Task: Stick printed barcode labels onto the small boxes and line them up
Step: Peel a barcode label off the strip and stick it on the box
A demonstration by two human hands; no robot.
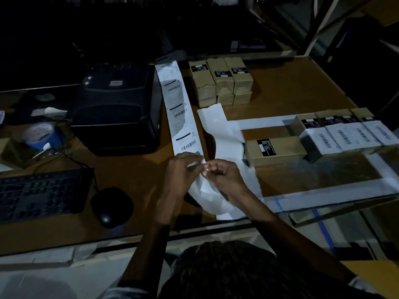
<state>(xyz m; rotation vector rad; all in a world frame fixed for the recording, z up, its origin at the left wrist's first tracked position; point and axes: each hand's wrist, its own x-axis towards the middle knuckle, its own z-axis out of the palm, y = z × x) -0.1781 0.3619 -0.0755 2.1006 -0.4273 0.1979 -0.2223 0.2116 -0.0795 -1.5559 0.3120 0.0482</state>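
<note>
A long strip of printed barcode labels point(179, 108) runs from the printer side down to my hands. My left hand point(183, 167) pinches the strip's near end, and my right hand point(222, 173) pinches the label edge right beside it. Bare white backing paper point(218, 128) curls under and past my hands. One brown box point(274, 149) lies unlabelled to the right of my hands. A row of labelled boxes point(345, 134) stands at the right. Several unlabelled brown boxes point(222, 80) are stacked at the back.
A black label printer point(116, 108) sits left of the strip. A keyboard point(43, 193) and mouse point(110, 206) lie at the near left. A blue tape roll point(41, 134) stands at the far left. White tape lines point(323, 195) mark a rectangle on the brown table.
</note>
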